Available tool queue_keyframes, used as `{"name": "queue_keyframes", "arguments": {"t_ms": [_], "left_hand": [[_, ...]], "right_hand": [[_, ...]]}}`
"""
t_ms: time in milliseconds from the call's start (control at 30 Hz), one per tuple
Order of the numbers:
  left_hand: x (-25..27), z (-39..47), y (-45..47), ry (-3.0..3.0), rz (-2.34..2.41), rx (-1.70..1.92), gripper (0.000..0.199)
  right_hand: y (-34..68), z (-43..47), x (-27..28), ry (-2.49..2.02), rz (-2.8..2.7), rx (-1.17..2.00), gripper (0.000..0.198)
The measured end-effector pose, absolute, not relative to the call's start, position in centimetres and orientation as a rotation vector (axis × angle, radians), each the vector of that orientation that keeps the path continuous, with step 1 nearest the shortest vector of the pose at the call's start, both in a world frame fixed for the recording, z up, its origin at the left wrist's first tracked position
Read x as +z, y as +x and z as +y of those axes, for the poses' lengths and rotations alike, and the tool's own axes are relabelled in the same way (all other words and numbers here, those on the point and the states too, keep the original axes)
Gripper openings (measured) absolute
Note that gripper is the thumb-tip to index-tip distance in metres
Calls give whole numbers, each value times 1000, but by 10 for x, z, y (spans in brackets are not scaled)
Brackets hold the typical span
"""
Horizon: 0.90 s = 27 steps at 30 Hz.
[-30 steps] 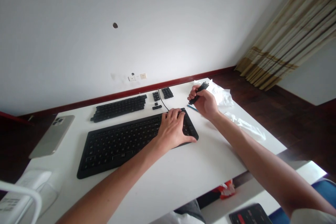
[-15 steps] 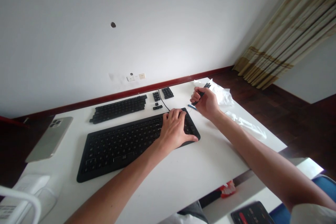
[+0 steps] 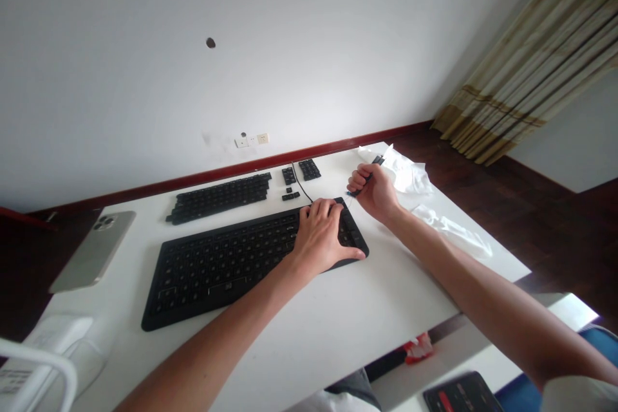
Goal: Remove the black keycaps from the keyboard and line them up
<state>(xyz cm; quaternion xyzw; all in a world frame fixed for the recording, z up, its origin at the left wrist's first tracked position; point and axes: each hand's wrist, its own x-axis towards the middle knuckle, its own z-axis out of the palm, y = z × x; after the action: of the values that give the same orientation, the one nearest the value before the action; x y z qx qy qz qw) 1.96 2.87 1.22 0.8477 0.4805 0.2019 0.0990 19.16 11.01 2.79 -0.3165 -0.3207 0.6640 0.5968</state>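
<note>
A black keyboard [image 3: 222, 270] with its keycaps off lies across the white table. My left hand [image 3: 320, 232] is spread over its right end and holds it against the tabletop, fingers at the far edge and thumb by the near right corner. To the right of the keyboard, my right hand [image 3: 374, 190] is closed in a fist around a slim black tool [image 3: 377, 160]. One end of the tool sticks out above the fist, and the lower end points down near the keyboard's far right corner. The fingers cover most of it, so its kind is unclear.
Behind the keyboard lie rows of black keycaps [image 3: 222, 198] and smaller groups [image 3: 309, 169]. A cable [image 3: 300, 184] runs back from it. White crumpled wrapping [image 3: 408, 174] is at the right, a phone [image 3: 94, 251] at the left, and a white device [image 3: 53, 341] front left.
My right hand with the black tool has moved slightly left and down, toward the keyboard's corner. My left hand stays in place on the keyboard.
</note>
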Motion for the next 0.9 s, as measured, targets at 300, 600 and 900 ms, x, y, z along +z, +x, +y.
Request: {"name": "queue_keyframes", "arguments": {"t_ms": [300, 600, 900], "left_hand": [[12, 29, 18, 2561, 1409, 559, 100], [18, 29, 22, 2509, 1433, 520, 94], [8, 27, 18, 2473, 1412, 599, 96]], "right_hand": [[190, 105, 32, -702, -775, 1517, 34], [190, 106, 30, -673, -761, 1546, 30], [191, 108, 26, -838, -800, 1513, 27]]}}
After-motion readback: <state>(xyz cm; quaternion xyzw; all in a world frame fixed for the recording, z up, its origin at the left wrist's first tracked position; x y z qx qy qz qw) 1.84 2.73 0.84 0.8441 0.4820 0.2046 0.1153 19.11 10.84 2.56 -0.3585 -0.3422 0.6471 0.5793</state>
